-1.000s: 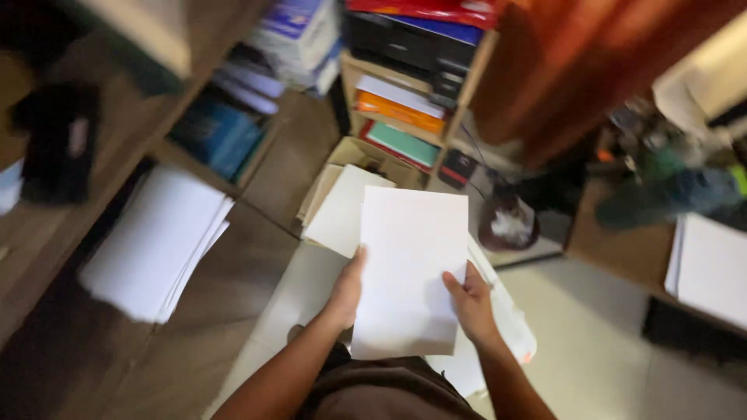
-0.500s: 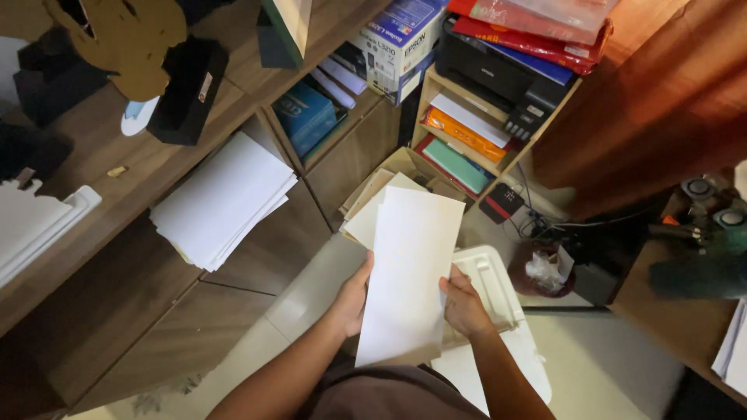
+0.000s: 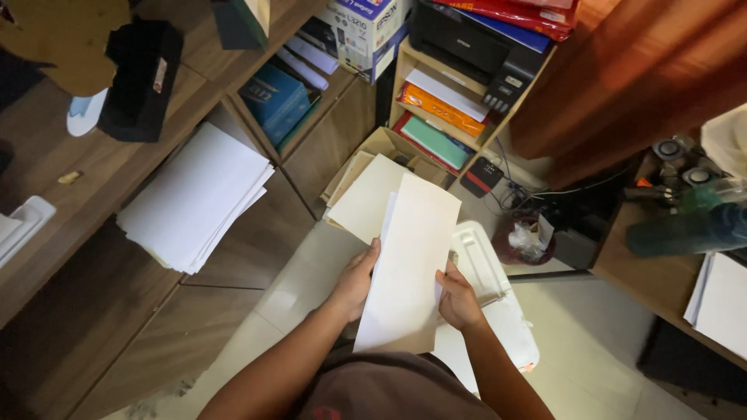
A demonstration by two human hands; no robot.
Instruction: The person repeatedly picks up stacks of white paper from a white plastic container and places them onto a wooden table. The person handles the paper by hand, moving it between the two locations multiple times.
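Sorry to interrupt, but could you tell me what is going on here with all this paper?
A person stands over a pale tiled floor, holding a sheet of white paper upright in front of them. The left hand grips its left edge and the right hand its right edge. A stack of white paper lies on the wooden counter to the left. A white plastic tray lies on the floor below the hands, near a box of cardboard sheets.

Paper stack (image 3: 194, 198) on desk (image 3: 70, 225) at left, printer (image 3: 475, 47) atop shelf unit (image 3: 436, 117) ahead, probably bin (image 3: 525, 241) to its right.
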